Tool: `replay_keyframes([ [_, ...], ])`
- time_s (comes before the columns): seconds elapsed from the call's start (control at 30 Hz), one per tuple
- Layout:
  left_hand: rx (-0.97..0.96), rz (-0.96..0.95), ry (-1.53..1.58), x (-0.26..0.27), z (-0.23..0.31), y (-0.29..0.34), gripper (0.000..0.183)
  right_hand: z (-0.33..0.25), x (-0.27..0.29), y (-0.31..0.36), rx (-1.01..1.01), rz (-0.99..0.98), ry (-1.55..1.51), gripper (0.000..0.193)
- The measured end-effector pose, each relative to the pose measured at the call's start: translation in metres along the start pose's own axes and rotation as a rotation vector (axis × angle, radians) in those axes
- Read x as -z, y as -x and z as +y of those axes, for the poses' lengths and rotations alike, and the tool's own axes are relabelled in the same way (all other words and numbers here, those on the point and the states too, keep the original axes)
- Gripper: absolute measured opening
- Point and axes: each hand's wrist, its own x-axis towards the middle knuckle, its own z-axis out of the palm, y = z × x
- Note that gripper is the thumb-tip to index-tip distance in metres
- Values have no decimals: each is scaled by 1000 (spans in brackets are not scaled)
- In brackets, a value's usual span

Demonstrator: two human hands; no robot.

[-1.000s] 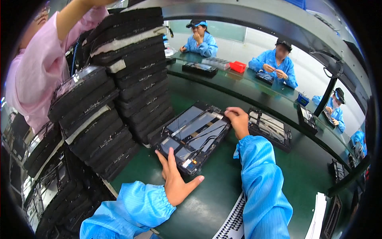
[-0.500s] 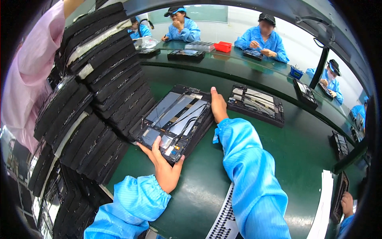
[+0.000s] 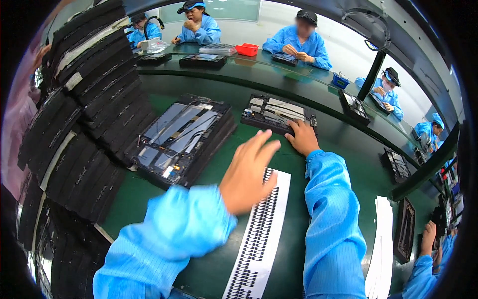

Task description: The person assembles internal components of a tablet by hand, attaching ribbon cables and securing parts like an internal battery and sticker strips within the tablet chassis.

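Observation:
My left hand, slightly blurred, hangs over the bench with its fingers apart and nothing in them. Below it lies a white sheet of small black stickers. My right hand spreads its fingers on the near right edge of an opened tablet in a black tray, touching it. To the left, another opened tablet with exposed grey parts and dark cables sits on a thick black foam tray, and neither hand touches it.
Tall stacks of black trays crowd the left side. White strips and an empty black frame lie at the right. Beyond a raised green ledge, people in blue work at trays, near a red bin and a blue basket.
Both hands have let go of the left tablet, which now lies on the bench by the stacks. My right hand has moved onto the other tablet; my left hand has moved right and up.

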Motion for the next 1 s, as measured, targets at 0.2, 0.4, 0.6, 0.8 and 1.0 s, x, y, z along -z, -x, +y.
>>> replay_keyframes([
  [0.2, 497, 6, -17, -82, -123, -49, 67, 11, 32, 39, -97, -45, -27, 39],
  [0.4, 688, -296, -48, -118, -129, -83, 76, 76, 37, 74, -546, 365, -359, 42],
  [0.6, 585, 19, 418, -119, -153, -79, 61, 92, 14, 48, -910, 99, -535, 57],
  [0.8, 340, 274, 862, -68, -104, -78, 53, 41, 104, 56, -723, 490, -1657, 36],
  [1.0, 194, -33, 139, 28, 50, 45, 76, 17, 179, 142, -784, 396, -1629, 37],
])
